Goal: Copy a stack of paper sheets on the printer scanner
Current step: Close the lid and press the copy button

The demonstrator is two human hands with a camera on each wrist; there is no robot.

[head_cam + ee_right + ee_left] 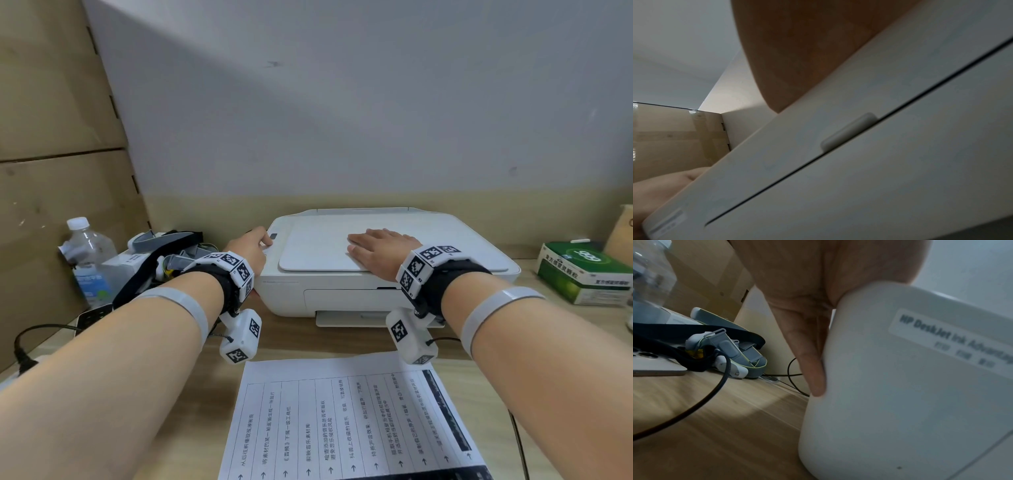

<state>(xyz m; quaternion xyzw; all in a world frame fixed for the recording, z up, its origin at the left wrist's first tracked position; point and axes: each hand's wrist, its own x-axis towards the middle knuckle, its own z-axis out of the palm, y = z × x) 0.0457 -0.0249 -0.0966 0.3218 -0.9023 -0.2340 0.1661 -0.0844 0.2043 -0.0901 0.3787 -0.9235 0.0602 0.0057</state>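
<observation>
A white printer stands at the back of the wooden desk with its scanner lid down. My right hand lies flat on the lid with its fingers straight; in the right wrist view only its palm shows above the printer's front. My left hand rests on the printer's left top corner, a fingertip touching the control strip. Its thumb hangs down along the printer's side. A printed sheet lies on the desk in front of the printer.
A water bottle and a pile of straps and small devices sit left of the printer. A green box stands to its right. A black cable crosses the desk on the left. Cardboard boxes line the left side.
</observation>
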